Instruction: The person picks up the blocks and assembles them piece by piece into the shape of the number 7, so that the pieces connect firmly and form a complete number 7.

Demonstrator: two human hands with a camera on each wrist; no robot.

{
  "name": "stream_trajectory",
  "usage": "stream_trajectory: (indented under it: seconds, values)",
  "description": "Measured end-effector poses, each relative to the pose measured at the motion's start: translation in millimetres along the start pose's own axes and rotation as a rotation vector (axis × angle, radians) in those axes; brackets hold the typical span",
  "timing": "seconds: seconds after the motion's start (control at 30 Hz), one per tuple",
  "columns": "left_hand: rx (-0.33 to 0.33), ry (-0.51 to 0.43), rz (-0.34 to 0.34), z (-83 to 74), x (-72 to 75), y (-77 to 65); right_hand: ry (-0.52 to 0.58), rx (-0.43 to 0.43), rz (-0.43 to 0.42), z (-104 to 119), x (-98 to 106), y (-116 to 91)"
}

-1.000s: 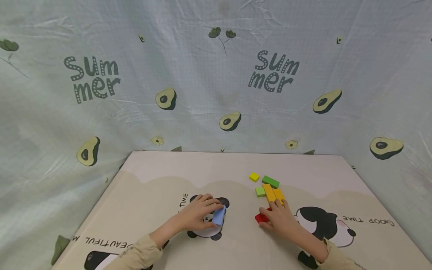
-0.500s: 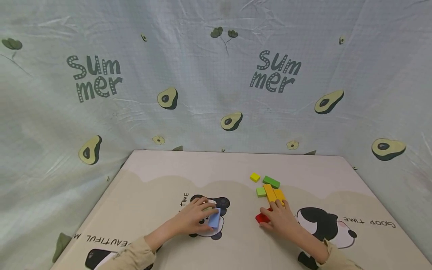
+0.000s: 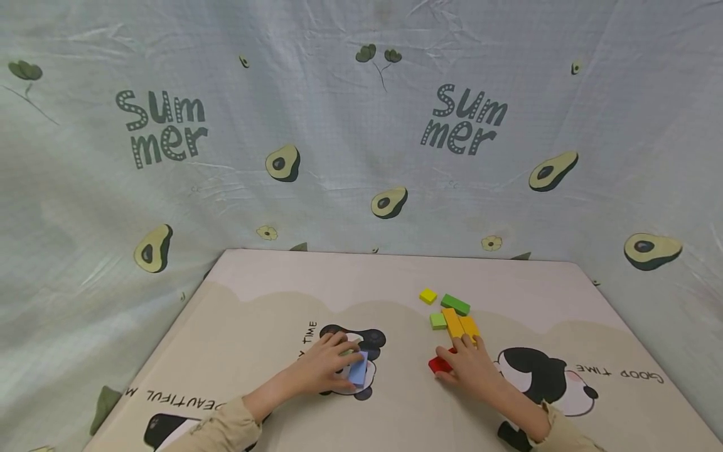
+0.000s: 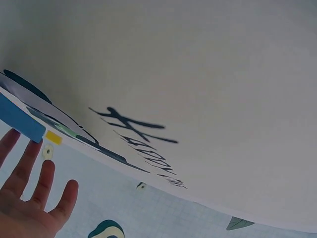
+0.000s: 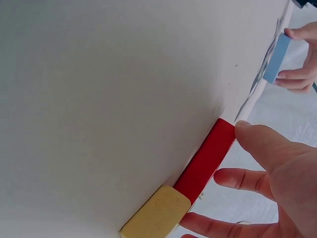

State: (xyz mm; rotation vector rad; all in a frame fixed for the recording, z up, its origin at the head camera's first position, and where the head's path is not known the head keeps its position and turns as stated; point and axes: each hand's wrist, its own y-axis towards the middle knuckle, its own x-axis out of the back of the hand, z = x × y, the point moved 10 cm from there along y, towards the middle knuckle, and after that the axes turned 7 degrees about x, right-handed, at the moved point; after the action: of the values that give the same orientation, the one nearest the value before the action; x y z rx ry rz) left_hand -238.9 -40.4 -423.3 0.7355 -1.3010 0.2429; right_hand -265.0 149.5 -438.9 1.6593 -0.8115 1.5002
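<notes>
Left hand pinches blue block over panda print; surface contact unclear. Right hand, fingers spread, touches red block beside orange blocks. Step seems to be positioning blue block; next move likely calls for level lowering, clean release.

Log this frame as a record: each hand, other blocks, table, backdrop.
left_hand: left hand pinches blue block
blue_block_lifted: unclear
right_hand: right hand touches red block
by_right_hand: two orange blocks, side by side
farther_blocks: light green block, green block, yellow block
table: panda-print table cover
backdrop: avocado-print cloth
</notes>
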Motion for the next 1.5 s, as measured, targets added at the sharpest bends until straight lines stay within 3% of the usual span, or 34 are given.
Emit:
stream_trajectory:
  seconds: [0.33, 0.8, 1.27, 1.5]
  values:
    - [0.017, 0.047, 0.061, 0.6, -6.3, -3.5, -0.01, 0.024, -0.016, 4, 2, 1]
    - [-0.005, 0.115, 0.053, -5.9, -3.9, -4.3, -0.006, 0.002, -0.014, 2, 1, 1]
    - [-0.03, 0.079, 0.001, -11.7, 6.5, -7.2, -0.05, 0.009, -0.01, 3, 0, 0]
    - [-0.011, 0.058, 0.056, -10.4, 2.1, -7.7, 0.006, -0.022, 0.002, -2, -2, -2]
